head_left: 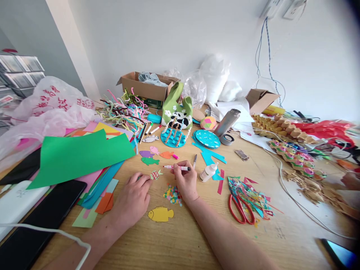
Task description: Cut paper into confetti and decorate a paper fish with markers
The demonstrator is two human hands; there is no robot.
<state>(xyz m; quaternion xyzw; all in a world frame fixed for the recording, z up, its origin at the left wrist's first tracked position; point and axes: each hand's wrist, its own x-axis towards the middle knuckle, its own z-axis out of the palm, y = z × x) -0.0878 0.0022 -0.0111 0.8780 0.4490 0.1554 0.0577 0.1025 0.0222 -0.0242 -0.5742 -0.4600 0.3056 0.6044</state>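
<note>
My right hand [185, 183] is closed round a white marker pen [169, 167], its reddish tip pointing left and its dark end to the right. Fingers down on the wood, my left hand [136, 197] lies with its fingertips at the edge of a small fish cutout [155, 174] patterned in red and green. Above it are a green fish [150, 161], a purple fish [146, 154], a pink fish [154, 150] and an orange fish [167, 155]. A pink pen cap [175, 156] lies nearby. Between my forearms are colourful paper dots [173, 195] and a yellow fish [161, 214].
A white glue bottle [207, 172] stands right of my right hand. Red-handled scissors [241, 209] lie by paper scraps [249, 193]. Green paper [81, 157] tops a stack at left. Behind are a panda bag [178, 112] and a metal flask [227, 123]. Another person's hand [351, 182] shows at far right.
</note>
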